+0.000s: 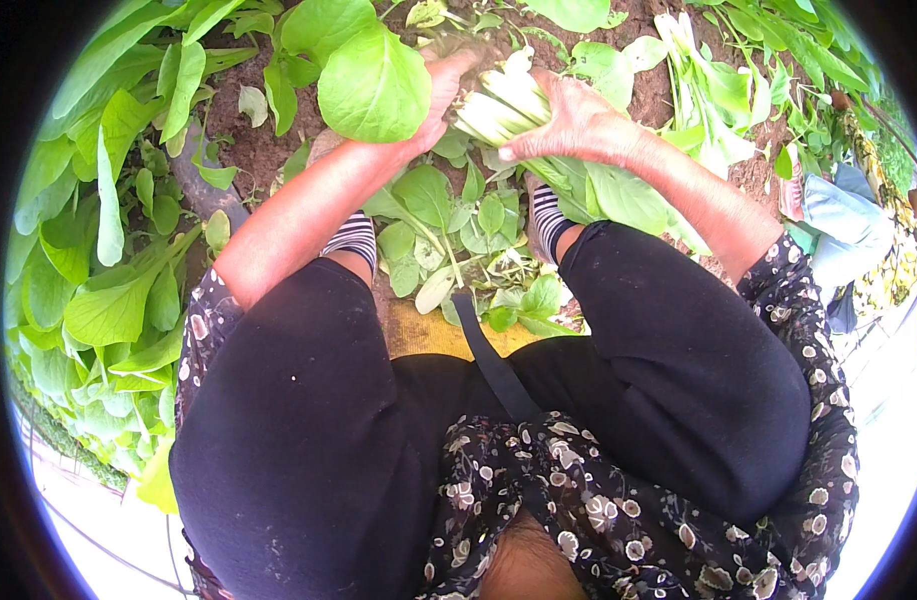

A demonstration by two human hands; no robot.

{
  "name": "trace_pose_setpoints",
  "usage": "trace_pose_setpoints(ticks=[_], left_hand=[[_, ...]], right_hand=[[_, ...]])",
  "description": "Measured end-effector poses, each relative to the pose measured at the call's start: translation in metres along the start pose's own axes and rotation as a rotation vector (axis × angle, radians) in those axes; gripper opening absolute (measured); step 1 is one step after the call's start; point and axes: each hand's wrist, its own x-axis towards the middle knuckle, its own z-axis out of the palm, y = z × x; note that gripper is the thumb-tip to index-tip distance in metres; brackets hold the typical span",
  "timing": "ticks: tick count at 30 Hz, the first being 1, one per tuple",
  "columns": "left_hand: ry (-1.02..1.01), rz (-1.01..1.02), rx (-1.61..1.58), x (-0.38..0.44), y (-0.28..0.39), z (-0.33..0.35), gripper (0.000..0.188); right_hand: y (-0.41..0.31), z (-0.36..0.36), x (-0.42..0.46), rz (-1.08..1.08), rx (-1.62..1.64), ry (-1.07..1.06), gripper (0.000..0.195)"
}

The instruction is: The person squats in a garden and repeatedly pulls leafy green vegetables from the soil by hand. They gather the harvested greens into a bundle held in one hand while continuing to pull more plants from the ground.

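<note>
A bunch of leafy greens (503, 109) with thick pale stems is gripped in my right hand (578, 124). Its stem ends point left, and its leaves hang down beside my right knee. My left hand (447, 94) is just left of those stem ends, with its fingers blurred. A broad green leaf (376, 86) covers part of that hand, so whether it holds anything is hidden. Between my feet, loose leaves and small plants (443, 217) cover the ground.
Leafy plants (120, 285) grow densely on the left. Another bunch of greens (702, 97) lies on the brown soil (653, 94) at upper right. A dark curved pipe-like object (203, 176) lies beside my left arm. Pale blue material (845, 217) sits at far right; something yellow (428, 334) is beneath me.
</note>
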Motion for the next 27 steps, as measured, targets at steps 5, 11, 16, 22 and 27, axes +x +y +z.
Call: trace_pose_setpoints(ticks=[5, 11, 16, 22, 27], left_hand=[[0.145, 0.042, -0.132, 0.000, -0.001, 0.012, 0.023], [0.291, 0.027, -0.121, 0.003, -0.005, 0.015, 0.024], [0.348, -0.012, -0.136, 0.016, -0.017, 0.001, 0.023], [0.145, 0.172, 0.302, 0.019, -0.014, -0.012, 0.028], [-0.093, 0.370, 0.598, 0.024, -0.009, -0.024, 0.026]], right_hand=[[-0.014, 0.015, -0.014, 0.038, -0.320, 0.160, 0.099], [-0.009, 0.039, -0.010, -0.068, -0.409, 0.402, 0.087], [-0.005, 0.040, 0.000, 0.066, -0.298, 0.306, 0.069], [-0.001, 0.005, -0.007, 0.003, -0.264, 0.119, 0.068], [0.001, -0.019, -0.015, 0.056, -0.433, 0.081, 0.064]])
